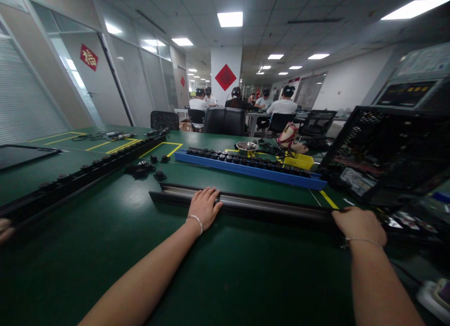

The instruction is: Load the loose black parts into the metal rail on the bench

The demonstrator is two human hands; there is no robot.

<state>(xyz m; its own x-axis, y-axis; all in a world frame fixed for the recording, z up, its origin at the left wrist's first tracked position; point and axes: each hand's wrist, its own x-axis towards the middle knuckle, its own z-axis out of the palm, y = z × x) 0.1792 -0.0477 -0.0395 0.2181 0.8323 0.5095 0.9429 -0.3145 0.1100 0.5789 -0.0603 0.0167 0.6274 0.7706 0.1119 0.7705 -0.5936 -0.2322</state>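
The black rail lies on the table, roughly parallel to the far edge; your right hand holds its right end; your left hand lies across it, left of middle, grip unclear.

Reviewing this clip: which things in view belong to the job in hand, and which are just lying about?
Job, likely: black channel, with left hand and right hand on it; perhaps the loaded blue channel.

Seemingly lying about: metal bowl, yellow tray, open computer case.
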